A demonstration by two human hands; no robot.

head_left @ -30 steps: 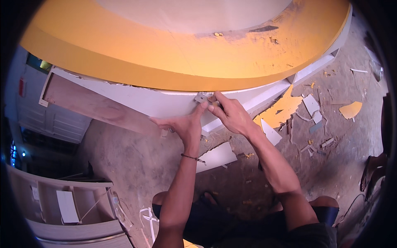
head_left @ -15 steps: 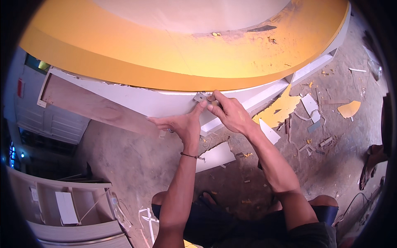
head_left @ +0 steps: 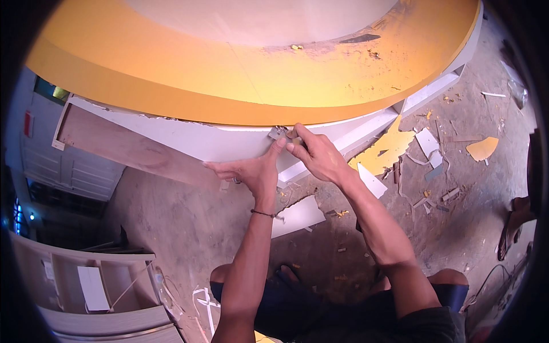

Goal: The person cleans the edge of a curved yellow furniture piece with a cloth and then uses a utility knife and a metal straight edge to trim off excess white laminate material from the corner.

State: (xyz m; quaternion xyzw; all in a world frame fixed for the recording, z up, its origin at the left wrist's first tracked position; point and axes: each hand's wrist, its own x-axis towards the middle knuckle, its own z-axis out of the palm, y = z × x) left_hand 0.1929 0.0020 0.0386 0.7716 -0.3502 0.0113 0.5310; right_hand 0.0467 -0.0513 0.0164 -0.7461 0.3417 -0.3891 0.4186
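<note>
A large yellow curved panel [head_left: 200, 88] with a pale inner area fills the far side, resting over a white board edge [head_left: 189, 137]. At the seam under its near rim, my right hand [head_left: 323, 160] pinches a small metal-bladed tool [head_left: 277, 132], whose flat plate shows beyond the fingertips. The tool's exact kind is unclear, and its grip is mostly covered by the fingers. My left hand [head_left: 254, 172] steadies it: the thumb touches the plate, while the other fingers stretch out leftward against the white board's face.
Yellow offcuts [head_left: 383, 148], a white board scrap [head_left: 300, 216] and debris litter the concrete floor. A compartmented wooden cabinet [head_left: 123, 286] lies at lower left. Another person's foot [head_left: 509, 231] is at far right. A brown wooden strip [head_left: 126, 143] runs below the white board.
The metal plate has tilted slightly under my fingers at the seam. Both hands keep nearly the same place and grip.
</note>
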